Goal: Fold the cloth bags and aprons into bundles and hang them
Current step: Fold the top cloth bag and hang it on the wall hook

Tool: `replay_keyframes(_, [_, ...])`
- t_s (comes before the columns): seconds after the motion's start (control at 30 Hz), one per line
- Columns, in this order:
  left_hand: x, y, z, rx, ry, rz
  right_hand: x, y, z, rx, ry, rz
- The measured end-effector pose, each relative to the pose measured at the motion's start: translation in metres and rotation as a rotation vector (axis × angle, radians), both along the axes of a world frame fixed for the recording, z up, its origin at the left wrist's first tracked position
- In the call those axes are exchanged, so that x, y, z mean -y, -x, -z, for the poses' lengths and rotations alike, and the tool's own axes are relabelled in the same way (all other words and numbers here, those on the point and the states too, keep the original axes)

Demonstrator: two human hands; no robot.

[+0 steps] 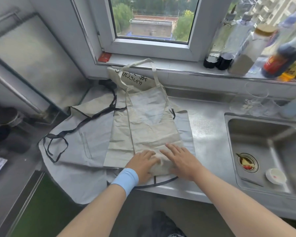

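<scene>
A beige cloth bag [152, 127] lies flat on the steel counter, folded to a narrow strip, its long handles reaching toward the window. Its near end is rolled up into a small bundle [161, 165]. My left hand [143, 164], with a light blue wristband, grips the left side of that roll. My right hand [181, 159] presses on its right side with fingers spread. A second beige bag with black lettering [130, 76] lies behind, against the wall. Under both bags spreads a grey apron [79, 151] with black straps, hanging over the counter's front edge.
A steel sink [266, 151] with a small white dish [275, 175] and food scraps in the drain sits at right. Bottles and jars [246, 48] crowd the window sill. A glass jug [251, 100] stands behind the sink. A stove area lies at left.
</scene>
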State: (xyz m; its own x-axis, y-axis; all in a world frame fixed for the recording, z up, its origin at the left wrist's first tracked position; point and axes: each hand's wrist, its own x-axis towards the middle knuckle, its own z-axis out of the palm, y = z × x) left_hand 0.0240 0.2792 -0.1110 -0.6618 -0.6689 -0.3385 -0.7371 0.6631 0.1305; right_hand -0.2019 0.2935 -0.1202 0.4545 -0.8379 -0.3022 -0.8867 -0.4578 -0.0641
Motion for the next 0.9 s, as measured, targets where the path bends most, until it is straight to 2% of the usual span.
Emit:
replay_keyframes(0.07, [-0.005, -0.002, 0.001, 0.029, -0.008, 0.068, -0.005, -0.003, 0.002, 0.026, 0.044, -0.043])
replay_keyframes(0.17, [-0.013, -0.004, 0.011, 0.239, -0.075, -0.058, -0.013, -0.007, 0.013, -0.044, -0.022, -0.089])
replay_keyframes(0.27, [-0.016, -0.002, 0.015, 0.312, -0.052, -0.118, -0.018, -0.011, 0.022, -0.085, -0.065, -0.041])
replay_keyframes(0.37, [-0.013, 0.006, 0.01, 0.209, 0.088, -0.079, -0.018, -0.014, 0.02, -0.07, -0.051, -0.006])
replay_keyframes(0.43, [-0.011, 0.013, 0.011, 0.078, 0.093, -0.062, -0.017, -0.015, 0.021, -0.051, -0.059, 0.004])
replay_keyframes(0.63, [-0.005, 0.018, 0.006, 0.066, -0.037, -0.122, -0.01, -0.014, 0.01, -0.124, -0.073, -0.043])
replay_keyframes(0.8, [0.013, 0.015, -0.027, 0.002, -0.169, -0.253, 0.004, -0.019, -0.036, 0.087, -0.057, 0.131])
replay_keyframes(0.9, [0.035, 0.006, -0.065, -0.094, -0.312, -0.382, 0.023, -0.015, -0.084, 0.194, -0.233, 0.287])
